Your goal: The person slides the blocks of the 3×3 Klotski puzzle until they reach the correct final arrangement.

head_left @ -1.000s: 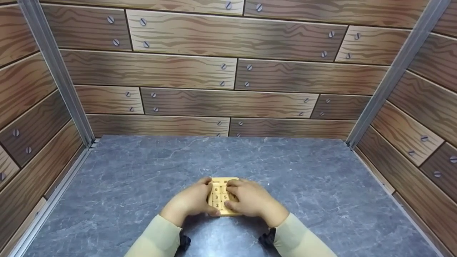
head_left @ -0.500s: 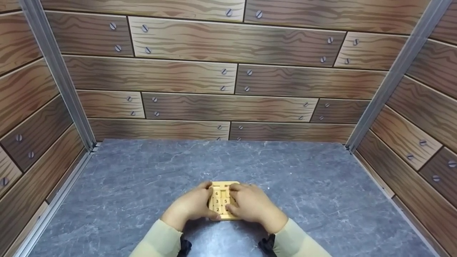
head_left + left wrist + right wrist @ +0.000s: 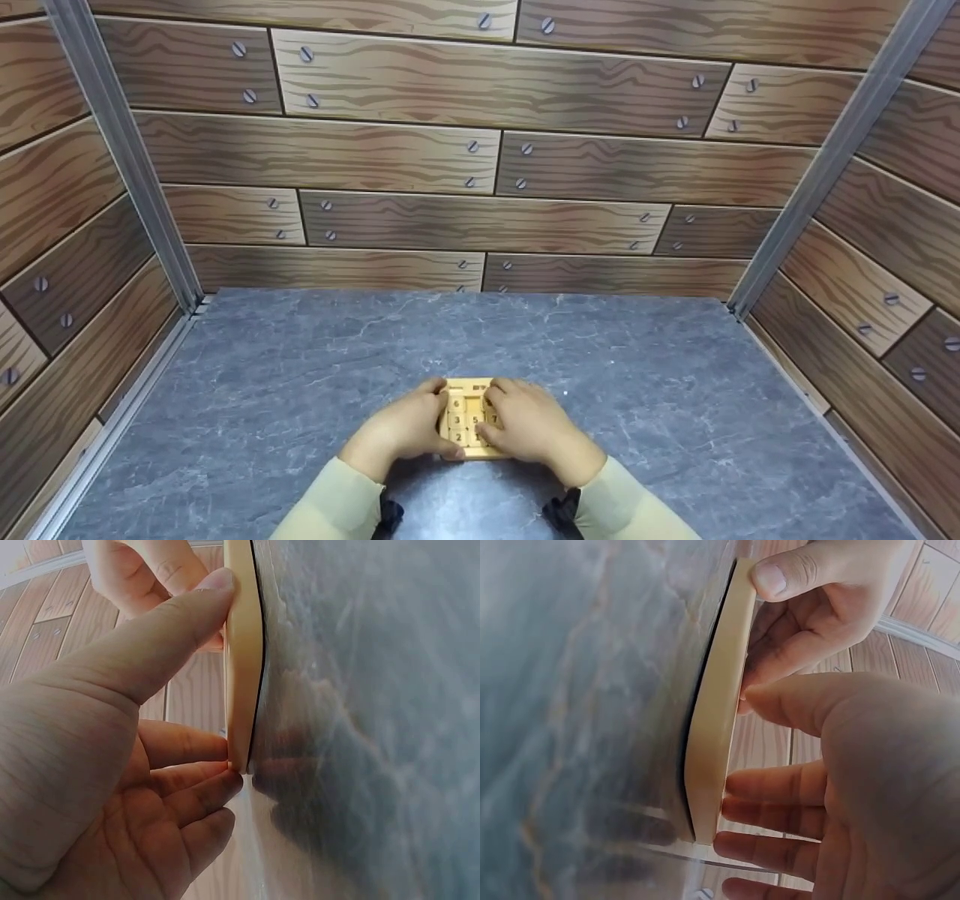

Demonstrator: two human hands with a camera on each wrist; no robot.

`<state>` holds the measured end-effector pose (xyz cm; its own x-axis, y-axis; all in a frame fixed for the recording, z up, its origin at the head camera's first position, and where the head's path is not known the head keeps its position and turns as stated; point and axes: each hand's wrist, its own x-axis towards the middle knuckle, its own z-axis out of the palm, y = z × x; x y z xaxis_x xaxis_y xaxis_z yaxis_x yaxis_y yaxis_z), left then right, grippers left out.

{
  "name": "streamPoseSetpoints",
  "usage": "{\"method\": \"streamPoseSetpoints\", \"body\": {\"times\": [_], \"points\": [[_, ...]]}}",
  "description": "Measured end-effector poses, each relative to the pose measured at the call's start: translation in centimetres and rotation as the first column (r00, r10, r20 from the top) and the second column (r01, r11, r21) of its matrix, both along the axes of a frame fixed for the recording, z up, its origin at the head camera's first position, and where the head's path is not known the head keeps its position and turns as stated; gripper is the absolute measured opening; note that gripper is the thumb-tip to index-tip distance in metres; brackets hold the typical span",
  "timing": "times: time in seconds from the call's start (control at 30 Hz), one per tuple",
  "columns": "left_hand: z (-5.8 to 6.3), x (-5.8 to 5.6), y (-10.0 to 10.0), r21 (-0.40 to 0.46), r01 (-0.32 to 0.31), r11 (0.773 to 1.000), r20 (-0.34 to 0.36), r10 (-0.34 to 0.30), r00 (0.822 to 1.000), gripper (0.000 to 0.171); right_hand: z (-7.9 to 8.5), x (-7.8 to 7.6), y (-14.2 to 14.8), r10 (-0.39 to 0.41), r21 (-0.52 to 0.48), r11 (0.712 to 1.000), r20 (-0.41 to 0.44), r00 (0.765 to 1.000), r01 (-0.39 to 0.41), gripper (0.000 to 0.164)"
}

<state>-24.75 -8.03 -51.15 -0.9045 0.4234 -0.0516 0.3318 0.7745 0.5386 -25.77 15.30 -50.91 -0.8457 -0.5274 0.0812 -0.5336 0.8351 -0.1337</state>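
A yellow number slide puzzle [image 3: 466,421] lies flat on the table, its numbered tiles partly covered by fingers. Tiles 6, 3, 2, 5 and 7 can be read, and a gap shows in the top row's middle. My left hand [image 3: 405,422] holds the puzzle's left side, thumb at the near edge and fingers toward the far corner. Over the right side lies my right hand [image 3: 529,421], its thumb and fingertips touching the tiles. In the right wrist view its fingers [image 3: 772,784] are fairly straight against the puzzle's face. The right-column tiles are mostly hidden.
The grey marble-patterned table [image 3: 315,352] extends around the puzzle. Wood-patterned panels [image 3: 397,157] stand behind and at both sides, with metal corner posts [image 3: 124,150]. A small white speck [image 3: 565,393] lies right of the puzzle.
The right fingertips have shifted slightly right and uncovered the gap in the top row and the 7 tile. The left hand keeps its hold. The head view has tilted slightly.
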Motion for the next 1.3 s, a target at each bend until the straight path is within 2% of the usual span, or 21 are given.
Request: {"method": "streamPoseSetpoints", "body": {"times": [0.17,0.33,0.57,0.87,1.1,1.3], "points": [[-0.12,-0.14,-0.06,0.007,0.008,1.0,-0.019,-0.008,1.0,0.1,-0.02,0.26,-0.3,0.068,-0.048,0.997,0.077,0.995,-0.064,0.072],[-0.05,-0.03,-0.04,0.009,0.014,1.0,-0.019,-0.014,1.0,0.101,-0.21,0.61,-0.44,0.133,-0.047,0.991,0.146,0.98,-0.128,0.074],[0.27,0.08,0.08,-0.005,0.021,1.0,-0.03,-0.021,0.999,0.098,-0.17,0.48,-0.21,0.147,-0.054,0.989,0.18,0.973,-0.14,0.075],[0.14,0.17,0.01,0.004,0.015,1.0,-0.016,-0.014,1.0,0.095,0.09,0.78,-0.53,0.113,-0.002,0.994,0.143,0.983,-0.114,0.078],[0.23,0.24,0.01,0.011,0.022,1.0,-0.019,-0.022,1.0,0.094,0.06,0.85,-0.69,0.104,0.043,0.993,0.049,0.993,-0.107,0.075],[0.33,0.24,0.05,0.003,0.026,1.0,-0.022,-0.026,0.999,0.094,0.17,0.86,-0.76,0.099,0.065,0.993,0.01,0.995,-0.1,0.075]]}}
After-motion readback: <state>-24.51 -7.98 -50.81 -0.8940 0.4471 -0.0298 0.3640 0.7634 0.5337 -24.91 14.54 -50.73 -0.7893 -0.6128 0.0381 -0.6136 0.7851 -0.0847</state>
